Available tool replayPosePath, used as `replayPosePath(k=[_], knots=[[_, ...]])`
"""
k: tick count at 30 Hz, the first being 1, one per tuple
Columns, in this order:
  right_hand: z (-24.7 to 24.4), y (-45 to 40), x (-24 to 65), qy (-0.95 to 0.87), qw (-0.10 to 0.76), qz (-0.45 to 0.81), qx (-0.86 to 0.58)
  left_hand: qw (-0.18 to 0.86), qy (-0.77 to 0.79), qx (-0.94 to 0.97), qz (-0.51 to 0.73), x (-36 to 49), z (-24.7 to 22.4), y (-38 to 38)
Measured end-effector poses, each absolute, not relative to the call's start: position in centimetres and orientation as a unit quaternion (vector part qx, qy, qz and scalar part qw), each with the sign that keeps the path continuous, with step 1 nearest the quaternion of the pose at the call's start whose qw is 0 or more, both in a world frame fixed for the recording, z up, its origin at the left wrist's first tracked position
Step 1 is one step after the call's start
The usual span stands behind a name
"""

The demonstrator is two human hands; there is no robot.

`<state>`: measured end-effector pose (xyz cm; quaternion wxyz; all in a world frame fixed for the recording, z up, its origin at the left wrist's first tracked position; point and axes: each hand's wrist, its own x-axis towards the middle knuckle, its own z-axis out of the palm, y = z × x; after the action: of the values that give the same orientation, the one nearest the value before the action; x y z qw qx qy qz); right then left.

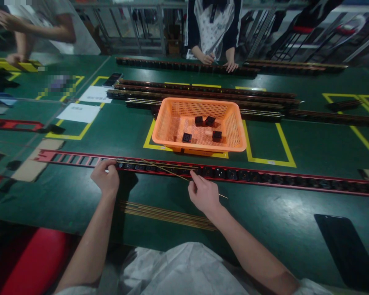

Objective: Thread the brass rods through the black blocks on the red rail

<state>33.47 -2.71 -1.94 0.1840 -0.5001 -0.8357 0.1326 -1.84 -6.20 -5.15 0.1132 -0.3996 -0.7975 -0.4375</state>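
A long red ladder-like frame (74,159) lies across the green table, with black square blocks (219,173) filling its slots from the middle to the right. My left hand (106,177) is closed in a pinch at the left ends of several thin brass rods (160,164) lying along the top of the frame. My right hand (204,191) is closed around one brass rod that slants across the others and pokes out past the hand; its index finger touches the right ends of the other rods. More brass rods (166,215) lie in front of me.
Beyond the frame, an orange basket (199,145) holds several black blocks. Filled dark strips (203,92) are stacked behind it. A black phone-shaped slab (346,246) lies at right. Across the table, a co-worker's hands (230,65) touch another strip; another person stands far left.
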Motion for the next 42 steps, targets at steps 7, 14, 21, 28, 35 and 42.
replayPosePath(k=[7, 14, 21, 28, 35, 42], knots=[[-2.03, -2.64, 33.46, -0.833, 0.172, 0.143, -0.506, 0.108, -0.793, -0.404, -0.443, -1.86, -5.19, -6.32], [-2.4, -2.73, 33.53, -0.833, 0.2, 0.166, -0.489, 0.109, -0.78, -0.42, -0.451, -1.83, -5.05, -6.34], [-2.25, -2.52, 33.66, -0.833, 0.218, 0.161, -0.483, 0.105, -0.773, -0.427, -0.458, -1.45, -4.66, -6.4], [-1.99, -2.53, 33.6, -0.832, 0.212, 0.153, -0.489, 0.095, -0.766, -0.443, -0.457, -1.57, -4.64, -6.5], [-2.01, -2.5, 33.58, -0.832, 0.217, 0.156, -0.486, 0.096, -0.767, -0.44, -0.457, -1.68, -4.76, -6.44], [-2.08, -2.5, 33.65, -0.831, 0.216, 0.167, -0.485, 0.1, -0.771, -0.428, -0.461, -1.44, -4.58, -6.29]])
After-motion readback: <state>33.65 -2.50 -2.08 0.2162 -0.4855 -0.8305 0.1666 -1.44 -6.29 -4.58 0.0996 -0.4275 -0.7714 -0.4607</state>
